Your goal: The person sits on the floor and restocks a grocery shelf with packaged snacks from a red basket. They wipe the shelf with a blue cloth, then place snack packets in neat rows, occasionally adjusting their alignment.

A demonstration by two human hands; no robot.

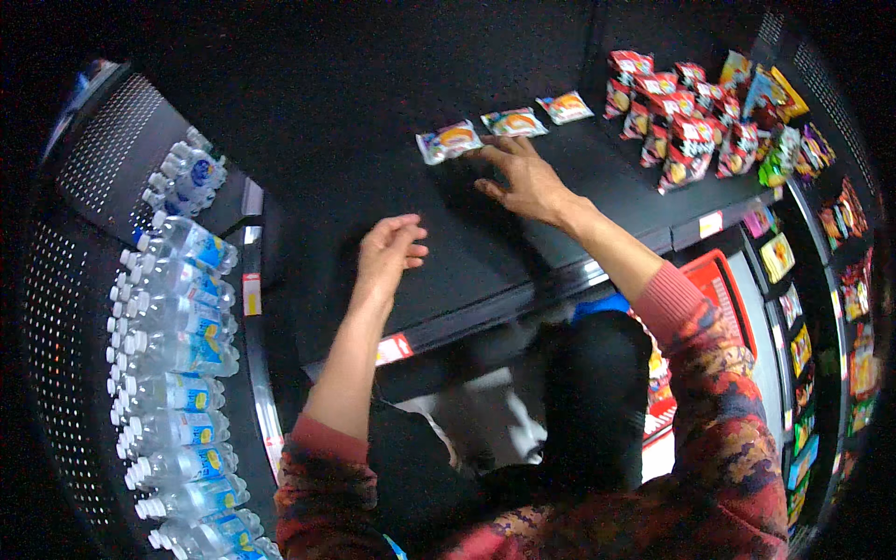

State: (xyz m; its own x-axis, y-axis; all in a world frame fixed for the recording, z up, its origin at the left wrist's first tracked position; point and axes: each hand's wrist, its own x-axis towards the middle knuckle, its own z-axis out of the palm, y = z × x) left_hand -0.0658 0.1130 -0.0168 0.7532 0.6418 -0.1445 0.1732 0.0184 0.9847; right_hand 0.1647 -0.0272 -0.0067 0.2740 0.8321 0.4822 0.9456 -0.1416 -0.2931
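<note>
Three small white-and-orange snack packets lie in a slanting row on a black shelf [336,175]: a left packet [449,142], a middle packet [514,122] and a right packet [565,108]. My right hand [523,178] reaches over the shelf, its fingertips at the near edges of the left and middle packets; whether they touch is unclear. Its thumb stands apart and no item shows in it. Above the shelf, left of and nearer than the packets, my left hand [393,243] has loosely bent fingers and holds nothing.
Red snack bags [689,150] crowd the shelf's right part, beside assorted colourful bags [780,154]. Clear plastic bottles [199,336] line another shelf at the left. Below the front edge with its price tags [394,348] is a red shopping basket [721,280]. More snack shelves [798,336] stand at right.
</note>
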